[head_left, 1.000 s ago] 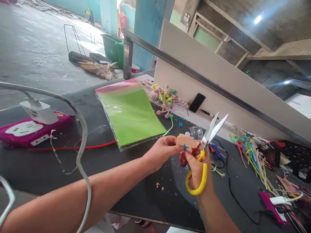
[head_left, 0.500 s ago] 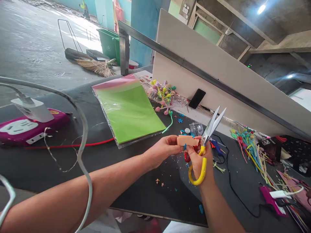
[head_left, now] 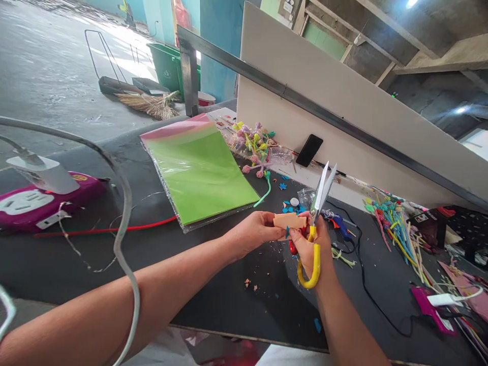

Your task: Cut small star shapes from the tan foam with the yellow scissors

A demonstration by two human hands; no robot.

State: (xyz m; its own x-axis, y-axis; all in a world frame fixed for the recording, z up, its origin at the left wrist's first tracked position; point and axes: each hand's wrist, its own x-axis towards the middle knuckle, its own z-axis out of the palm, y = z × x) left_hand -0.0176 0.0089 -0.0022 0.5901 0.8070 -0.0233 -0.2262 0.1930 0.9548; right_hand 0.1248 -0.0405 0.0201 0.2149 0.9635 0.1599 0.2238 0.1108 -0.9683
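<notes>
My left hand (head_left: 254, 231) pinches a small peach-coloured foam piece (head_left: 288, 220) above the dark table (head_left: 213, 300). My right hand (head_left: 312, 251) grips scissors (head_left: 317, 213) with yellow and red handles, fingers through the loops. The silver blades point up and away, slightly apart, right beside the foam piece's right edge. A tiny blue scrap shows just under the foam piece. Small cut scraps lie on the table below both hands.
A pack of green and pink sheets (head_left: 198, 170) lies left of the hands. A purple power strip (head_left: 41, 198) with a white cable (head_left: 122, 223) sits far left. A phone (head_left: 309, 150) leans on the white partition. Coloured craft stems (head_left: 392, 229) and a glue gun (head_left: 339, 226) lie right.
The scissor blades have come closer together and turned more upright. Both hands stay together with the foam piece, shifted a little lower and left in view.
</notes>
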